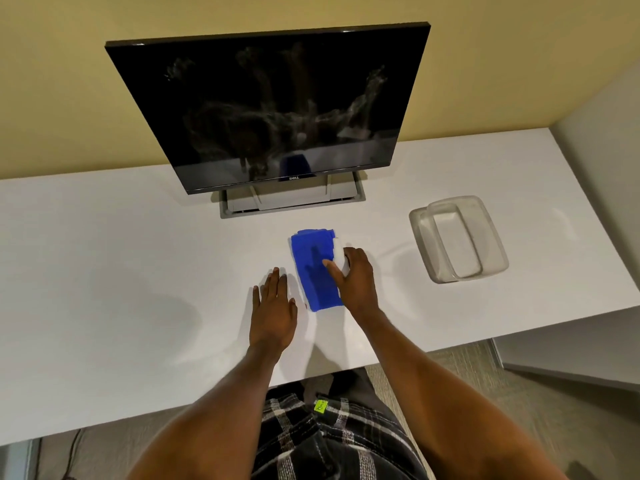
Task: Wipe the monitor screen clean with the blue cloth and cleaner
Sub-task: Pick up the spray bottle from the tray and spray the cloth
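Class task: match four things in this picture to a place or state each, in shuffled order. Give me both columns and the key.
1 monitor screen
2 blue cloth
3 clear tub
4 left hand

A far right on the desk
B palm down, fingers straight
C streaked with smears
D folded

Pairs: 1-C, 2-D, 3-A, 4-B

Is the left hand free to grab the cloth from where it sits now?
Probably yes. The left hand lies open on the desk just left of the cloth, with nothing between them. The right hand grips a white object at the cloth's right edge, leaving the left side clear.
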A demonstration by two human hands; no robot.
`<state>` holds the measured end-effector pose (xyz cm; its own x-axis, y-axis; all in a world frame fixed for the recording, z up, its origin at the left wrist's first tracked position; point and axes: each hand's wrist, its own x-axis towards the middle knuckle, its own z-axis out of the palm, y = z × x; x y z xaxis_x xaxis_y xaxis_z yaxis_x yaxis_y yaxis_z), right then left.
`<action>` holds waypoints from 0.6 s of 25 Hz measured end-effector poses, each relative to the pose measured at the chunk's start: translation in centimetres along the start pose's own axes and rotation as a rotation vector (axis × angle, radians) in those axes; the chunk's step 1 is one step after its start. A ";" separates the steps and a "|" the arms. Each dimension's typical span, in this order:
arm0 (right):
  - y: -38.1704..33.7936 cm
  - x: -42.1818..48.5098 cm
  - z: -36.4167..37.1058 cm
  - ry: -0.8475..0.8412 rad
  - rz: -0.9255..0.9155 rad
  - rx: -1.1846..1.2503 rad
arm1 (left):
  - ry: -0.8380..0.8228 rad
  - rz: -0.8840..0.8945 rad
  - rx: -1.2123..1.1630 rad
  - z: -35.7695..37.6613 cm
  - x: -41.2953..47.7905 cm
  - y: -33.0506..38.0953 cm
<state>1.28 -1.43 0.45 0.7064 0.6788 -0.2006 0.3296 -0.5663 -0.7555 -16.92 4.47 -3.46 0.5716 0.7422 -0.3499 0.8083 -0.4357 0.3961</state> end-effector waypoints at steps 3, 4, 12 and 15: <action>-0.4 0.1 0.9 -0.053 0.055 -0.054 | -0.014 -0.015 0.025 0.0 0.1 -1.0; -0.4 0.1 1.1 -0.074 0.062 -0.072 | -0.018 -0.018 0.031 0.0 0.2 -1.3; -0.4 0.6 1.8 -0.197 0.091 0.001 | -0.050 -0.028 0.048 0.0 1.1 -2.4; -0.2 0.7 1.9 -0.181 0.086 0.071 | -0.085 -0.033 0.060 0.2 1.5 -2.6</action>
<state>0.55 0.02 -0.72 0.6041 0.7057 -0.3703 0.2235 -0.5960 -0.7712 -18.17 6.61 -5.13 0.5520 0.7123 -0.4336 0.8327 -0.4431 0.3321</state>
